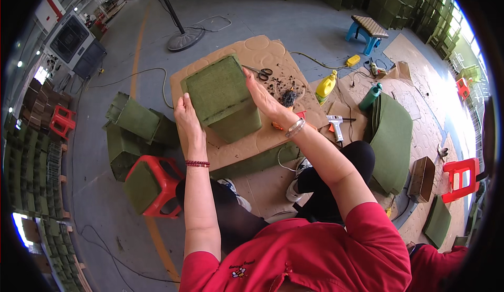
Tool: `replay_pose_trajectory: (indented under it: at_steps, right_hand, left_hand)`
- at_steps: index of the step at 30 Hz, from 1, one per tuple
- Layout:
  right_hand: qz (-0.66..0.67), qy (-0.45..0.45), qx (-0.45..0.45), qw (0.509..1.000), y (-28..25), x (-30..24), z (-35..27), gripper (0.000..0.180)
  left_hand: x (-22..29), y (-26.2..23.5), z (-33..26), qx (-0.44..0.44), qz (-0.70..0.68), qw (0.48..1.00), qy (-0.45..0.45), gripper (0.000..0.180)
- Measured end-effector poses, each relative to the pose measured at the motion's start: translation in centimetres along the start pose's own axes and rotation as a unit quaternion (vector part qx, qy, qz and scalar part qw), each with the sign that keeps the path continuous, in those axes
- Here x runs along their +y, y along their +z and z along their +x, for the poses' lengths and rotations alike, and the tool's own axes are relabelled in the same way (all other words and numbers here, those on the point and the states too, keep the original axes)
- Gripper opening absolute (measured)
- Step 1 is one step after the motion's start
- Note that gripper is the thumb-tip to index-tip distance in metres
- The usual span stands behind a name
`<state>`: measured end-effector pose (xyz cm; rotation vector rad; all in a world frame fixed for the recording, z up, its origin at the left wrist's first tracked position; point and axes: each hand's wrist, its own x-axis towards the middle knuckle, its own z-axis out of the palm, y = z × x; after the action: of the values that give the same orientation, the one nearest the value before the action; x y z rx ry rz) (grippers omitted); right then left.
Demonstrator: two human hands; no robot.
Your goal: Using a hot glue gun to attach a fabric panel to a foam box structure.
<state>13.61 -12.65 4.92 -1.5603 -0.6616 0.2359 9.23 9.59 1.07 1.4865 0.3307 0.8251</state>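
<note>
Between my two palms is a green box [219, 91] with a rough, felt-like surface, tilted on the cardboard-covered worktable [239, 160]. Dark lines run along the edges of the panel facing up. My left hand [188, 117] presses its left side, fingers pointing away from me. Against the opposite side lies my right hand [262, 96], with fingers extended along the edge. Black-handled scissors [260, 72] rest just beyond my right fingers. A dark tangled clump [288, 98] sits among black scraps near my right wrist.
To the right are a yellow bottle [326, 86], a white glue gun [336, 127], a green bottle [370, 96] and stacked green sheets [391, 139]. Left of the table stand green boxes [134, 118] and a red stool [167, 187]. A fan base [186, 39] stands beyond; cables cross the floor.
</note>
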Motion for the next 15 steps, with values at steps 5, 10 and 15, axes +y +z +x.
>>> replay_pose_trajectory:
  at_steps: [5, 10, 15]
  right_hand:
    - [0.038, 0.1, -0.043, 0.993, -1.5, 0.9, -2.0, 0.083]
    - [0.03, -0.038, 0.019, 0.999, -2.4, 2.9, -3.4, 0.078]
    - [-0.045, -0.107, 0.028, 0.993, 1.0, 2.3, -3.0, 0.066]
  left_hand:
    - [0.7, 0.0, 0.1, -0.018, 0.082, 0.996, -0.003, 0.031]
    - [1.1, 0.5, -0.2, -0.003, 0.041, 0.999, 0.011, 0.032]
    - [1.2, 0.7, -0.8, 0.03, 0.023, 0.999, 0.024, 0.039]
